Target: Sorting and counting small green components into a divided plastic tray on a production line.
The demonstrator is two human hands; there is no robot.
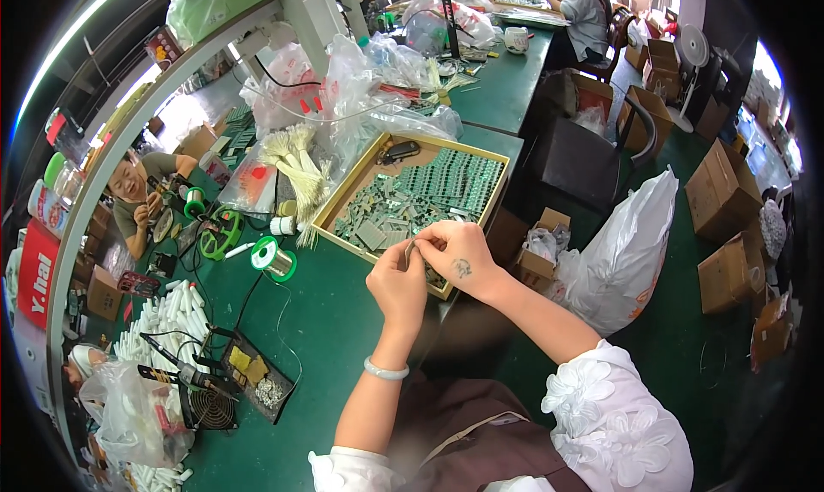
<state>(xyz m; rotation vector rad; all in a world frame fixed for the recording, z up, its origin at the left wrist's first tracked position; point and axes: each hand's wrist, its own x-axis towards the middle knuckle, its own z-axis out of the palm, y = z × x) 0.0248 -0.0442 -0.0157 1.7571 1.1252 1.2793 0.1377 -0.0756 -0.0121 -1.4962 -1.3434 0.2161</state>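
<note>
My left hand [400, 279] and my right hand [459, 253] meet over the near edge of a shallow yellow-rimmed tray [350, 181]. Both are closed, fingertips pinched together on a small thin dark piece [413, 247]. My fingers hide most of it, so its exact kind does not show. In the tray, small green circuit boards [463, 181] stand in tight rows at the far right. Loose small boards [386, 216] lie scattered over the nearer part. A black oblong object [399, 152] rests in the tray's far corner.
Left of the tray are a solder wire spool [273, 259], bundled pale wires [298, 162] and plastic bags [343, 89]. Nearer stand a soldering iron stand with sponge tray [257, 376] and piled white tubes [167, 325]. A black chair [579, 140] and white sack [622, 252] are right. Co-workers sit beyond.
</note>
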